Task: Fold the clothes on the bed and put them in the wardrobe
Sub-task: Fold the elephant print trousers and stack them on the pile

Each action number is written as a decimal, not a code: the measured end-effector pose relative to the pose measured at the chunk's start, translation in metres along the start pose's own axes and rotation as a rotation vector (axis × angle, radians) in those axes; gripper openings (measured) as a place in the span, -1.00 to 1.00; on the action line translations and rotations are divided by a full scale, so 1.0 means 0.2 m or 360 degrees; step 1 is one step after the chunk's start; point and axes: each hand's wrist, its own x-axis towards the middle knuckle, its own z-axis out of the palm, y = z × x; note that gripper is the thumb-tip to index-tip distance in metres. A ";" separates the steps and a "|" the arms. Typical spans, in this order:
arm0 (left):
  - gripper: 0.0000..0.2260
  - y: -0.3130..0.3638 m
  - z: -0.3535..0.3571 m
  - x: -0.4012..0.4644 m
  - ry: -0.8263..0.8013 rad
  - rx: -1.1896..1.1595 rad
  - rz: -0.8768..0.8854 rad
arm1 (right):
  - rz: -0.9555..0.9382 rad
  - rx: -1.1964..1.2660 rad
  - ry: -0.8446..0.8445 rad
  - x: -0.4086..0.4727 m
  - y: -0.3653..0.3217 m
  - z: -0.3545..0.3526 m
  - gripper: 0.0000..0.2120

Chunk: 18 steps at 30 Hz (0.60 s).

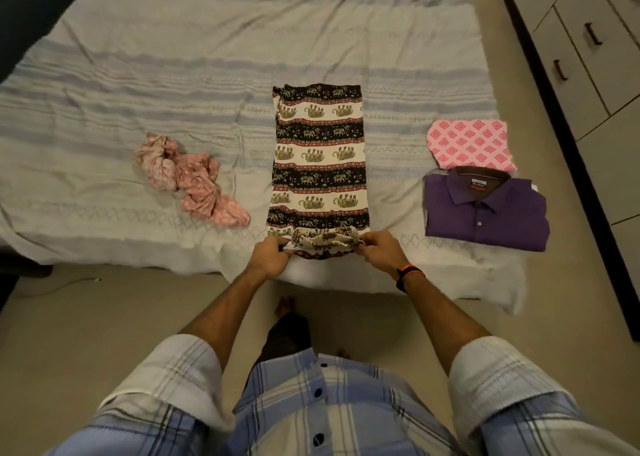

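We hold the near edge of the elephant-print cloth, our left hand and right hand each pinching one end of its rolled hem. The cloth lies flat on the bed, stretching away from our grip. Left of the grip sits a crumpled pink garment; right of it, a folded purple shirt and a folded pink cloth beyond that.

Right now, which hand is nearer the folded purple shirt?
Right. The right hand grips the elephant-print garment just left of the purple shirt; the left hand grips its farther corner.
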 end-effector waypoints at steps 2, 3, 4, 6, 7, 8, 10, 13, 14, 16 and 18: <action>-0.83 -0.02 0.02 -0.05 -0.0023 -0.0002 -0.0016 | 0.0005 0.0018 -0.0012 -0.05 0.03 0.02 -0.85; -0.83 -0.03 0.03 -0.07 -0.0034 0.0004 -0.0015 | 0.0009 0.0026 -0.0012 -0.06 0.04 0.03 -0.84; -0.84 -0.04 0.04 -0.08 -0.0038 0.0013 -0.0007 | 0.0017 0.0027 -0.0014 -0.08 0.05 0.04 -0.83; -0.84 -0.05 0.05 -0.12 -0.0047 0.0035 0.0009 | 0.0037 0.0025 -0.0022 -0.11 0.07 0.06 -0.84; -0.85 -0.05 0.06 -0.13 -0.0057 0.0040 0.0010 | 0.0041 0.0031 -0.0025 -0.11 0.08 0.07 -0.85; -0.85 -0.06 0.06 -0.13 -0.0063 0.0038 0.0005 | 0.0046 0.0032 -0.0029 -0.12 0.08 0.07 -0.85; -0.85 -0.07 0.07 -0.14 -0.0068 0.0039 0.0002 | 0.0051 0.0025 -0.0038 -0.12 0.08 0.08 -0.85; -0.85 -0.08 0.08 -0.12 -0.0075 0.0063 0.0014 | 0.0068 0.0035 -0.0022 -0.10 0.10 0.10 -0.85; -0.85 -0.08 0.09 -0.10 -0.0075 0.0054 0.0007 | 0.0073 0.0027 -0.0015 -0.08 0.10 0.10 -0.84; -0.87 -0.07 0.08 -0.07 -0.0085 0.0046 0.0000 | 0.0065 0.0009 -0.0021 -0.06 0.10 0.10 -0.85; -0.88 -0.07 0.08 -0.02 -0.0108 0.0036 -0.0029 | 0.0080 0.0013 -0.0028 -0.01 0.10 0.10 -0.88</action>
